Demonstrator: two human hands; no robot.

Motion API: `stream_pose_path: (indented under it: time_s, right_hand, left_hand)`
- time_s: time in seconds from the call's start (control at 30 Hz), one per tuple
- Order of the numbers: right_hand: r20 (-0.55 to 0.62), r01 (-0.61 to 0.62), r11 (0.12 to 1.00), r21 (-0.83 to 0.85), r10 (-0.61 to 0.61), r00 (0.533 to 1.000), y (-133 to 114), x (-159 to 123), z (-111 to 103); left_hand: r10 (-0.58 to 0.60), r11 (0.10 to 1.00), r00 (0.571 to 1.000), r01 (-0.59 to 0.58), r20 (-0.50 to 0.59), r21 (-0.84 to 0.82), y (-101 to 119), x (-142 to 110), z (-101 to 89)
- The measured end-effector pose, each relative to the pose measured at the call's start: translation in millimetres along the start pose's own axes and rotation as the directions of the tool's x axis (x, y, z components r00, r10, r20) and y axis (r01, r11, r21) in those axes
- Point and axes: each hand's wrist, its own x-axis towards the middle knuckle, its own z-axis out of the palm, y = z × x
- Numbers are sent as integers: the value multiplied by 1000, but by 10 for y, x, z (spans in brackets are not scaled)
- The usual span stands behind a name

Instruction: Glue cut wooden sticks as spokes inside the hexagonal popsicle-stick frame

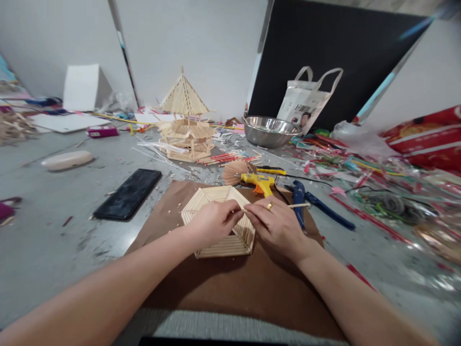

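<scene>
In the head view, the left hand [212, 222] and right hand [280, 227] nearly meet, fingers drawn together; what they pinch, if anything, I cannot tell. Below the fingers, the many-sided stick panel [224, 248] lies on a brown sheet [216, 288]. Beyond them sits a yellow glue gun [265, 182].

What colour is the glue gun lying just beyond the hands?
The glue gun is yellow with an orange trigger; head view.

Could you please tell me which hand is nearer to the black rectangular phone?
Left. The left hand is right of the phone; the right hand is farther away on that same side.
</scene>
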Motion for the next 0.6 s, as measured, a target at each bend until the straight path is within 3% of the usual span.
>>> stream_pose_path:
  time_s: [0.37, 0.5, 0.6]
  right_hand:
    - [2, -72, 995, -76, 72, 997, -73, -17, -3]
    - [88, -27, 997, 71, 21, 996, -29, -35, -25]
    - [120, 12, 969, 247, -43, 992, -5, -39, -47]
  left_hand:
    - [-21, 985, 1000, 19, 9, 172, 53, -22, -10]
    - [28, 998, 989, -36, 145, 53, 40, -6, -75]
    - [86, 990, 953, -49, 289, -132, 60, 10, -152]
